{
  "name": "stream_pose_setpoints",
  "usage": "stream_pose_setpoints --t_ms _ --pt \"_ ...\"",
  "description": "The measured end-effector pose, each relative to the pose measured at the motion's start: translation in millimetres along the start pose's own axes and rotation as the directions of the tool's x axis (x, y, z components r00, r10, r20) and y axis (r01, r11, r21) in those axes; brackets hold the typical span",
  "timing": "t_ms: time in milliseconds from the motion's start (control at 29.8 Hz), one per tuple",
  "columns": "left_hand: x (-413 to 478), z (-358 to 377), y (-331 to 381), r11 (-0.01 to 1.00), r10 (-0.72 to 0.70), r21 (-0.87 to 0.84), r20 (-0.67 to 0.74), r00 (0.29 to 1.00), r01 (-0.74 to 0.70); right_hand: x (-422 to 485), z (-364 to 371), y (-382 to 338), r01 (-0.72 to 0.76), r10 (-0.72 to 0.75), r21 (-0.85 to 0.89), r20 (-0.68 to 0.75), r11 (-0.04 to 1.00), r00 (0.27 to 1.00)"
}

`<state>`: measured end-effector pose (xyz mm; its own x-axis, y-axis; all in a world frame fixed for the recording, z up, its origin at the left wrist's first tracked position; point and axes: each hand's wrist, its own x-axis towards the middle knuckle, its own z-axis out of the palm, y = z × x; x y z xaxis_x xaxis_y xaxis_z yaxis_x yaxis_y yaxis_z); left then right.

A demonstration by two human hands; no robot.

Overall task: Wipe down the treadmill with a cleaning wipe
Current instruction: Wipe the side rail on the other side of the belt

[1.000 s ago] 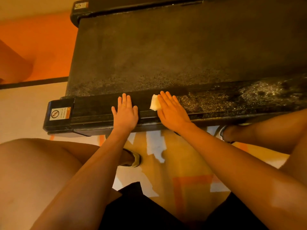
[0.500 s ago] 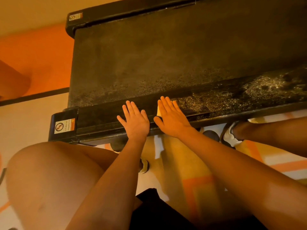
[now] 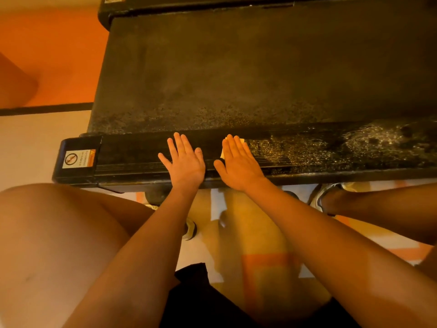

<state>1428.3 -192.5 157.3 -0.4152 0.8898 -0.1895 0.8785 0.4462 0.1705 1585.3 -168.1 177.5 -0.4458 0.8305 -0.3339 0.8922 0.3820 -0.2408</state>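
Note:
A black treadmill [image 3: 236, 67] fills the upper part of the head view, its near side rail [image 3: 132, 157] running left to right. My right hand [image 3: 238, 162] lies flat on the rail with straight fingers and presses a pale cleaning wipe [image 3: 241, 140] under it; only small corners of the wipe peek out beside the fingers. My left hand [image 3: 183, 159] rests flat on the rail just to the left, fingers straight and spread, holding nothing. The rail to the right of my right hand looks wet and speckled.
A warning sticker [image 3: 79, 158] sits on the rail's left end cap. My bare knees flank the view, and a shoe [image 3: 324, 195] stands on the patterned floor below the rail. Orange floor [image 3: 54, 55] lies left of the treadmill.
My right hand slid slightly rightward along the rail and now covers nearly all of the wipe. My left hand stayed flat on the rail, close beside it.

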Motion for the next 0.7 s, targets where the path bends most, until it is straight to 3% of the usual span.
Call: stream_pose_setpoints --t_ms 302,537,705 --pt "1.5 3.1 3.6 1.0 -0.018 -0.003 -0.038 0.999 0.017 -35.4 12.2 1.0 0.039 -0.039 0.016 -0.02 0.999 0.999" --pt "2.0 1.2 4.7 1.0 -0.026 0.0 -0.025 0.999 0.026 21.4 -4.7 4.6 -0.015 0.015 0.013 -0.022 1.0 1.0" --pt "1.6 4.6 5.7 0.999 -0.037 0.009 -0.051 0.998 0.037 -32.1 15.0 4.1 -0.022 0.023 0.02 -0.069 1.0 0.997"
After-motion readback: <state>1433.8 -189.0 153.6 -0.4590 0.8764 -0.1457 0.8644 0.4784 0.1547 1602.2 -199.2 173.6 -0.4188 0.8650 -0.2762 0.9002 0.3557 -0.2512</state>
